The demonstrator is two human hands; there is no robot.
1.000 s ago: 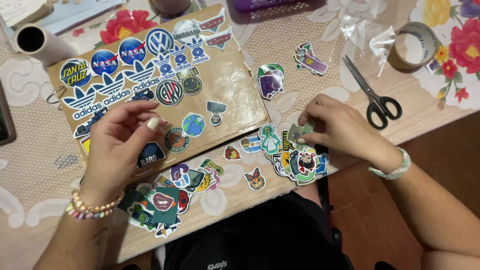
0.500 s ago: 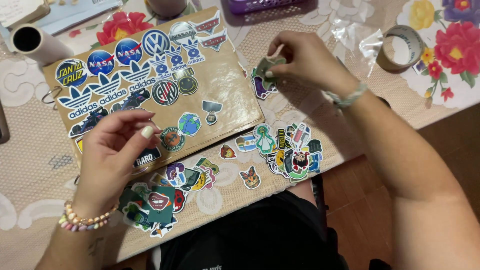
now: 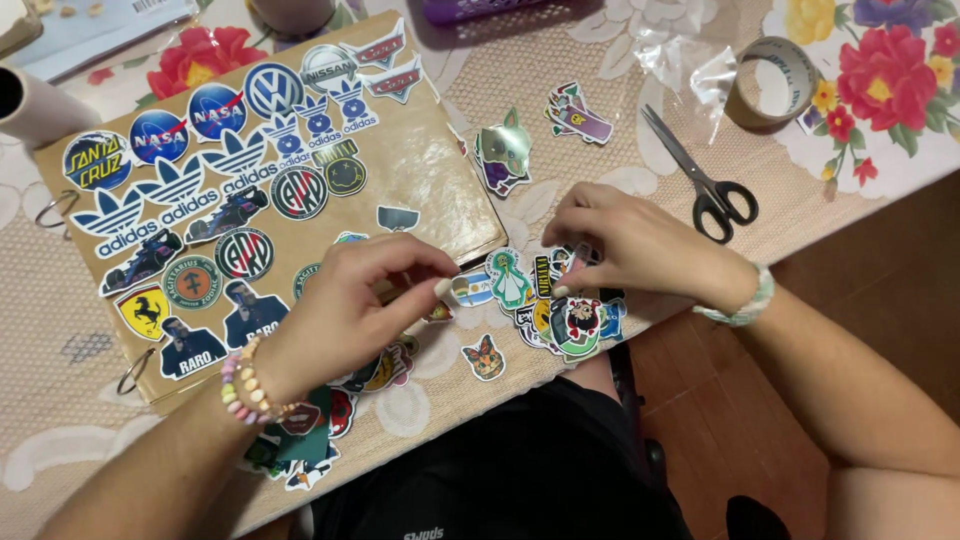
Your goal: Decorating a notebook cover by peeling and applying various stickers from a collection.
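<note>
over the tabletop [image 3: 60, 300], left hand [image 3: 340, 315] fingers pinch together above brown binder [image 3: 420, 170]; right hand [image 3: 625, 245] fingers clamp on a sticker [image 3: 578, 256] atop sticker pile [image 3: 570, 320].

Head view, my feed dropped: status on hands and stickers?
Left hand over brown binder, pinching something small. Right hand fingering loose sticker pile. Scissors clear, beyond right hand.

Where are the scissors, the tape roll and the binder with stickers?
scissors [image 3: 722, 197], head view, on the black handles.
tape roll [image 3: 748, 102], head view, on its left wall.
binder [image 3: 425, 165], head view, on a bare brown patch of the cover.
</note>
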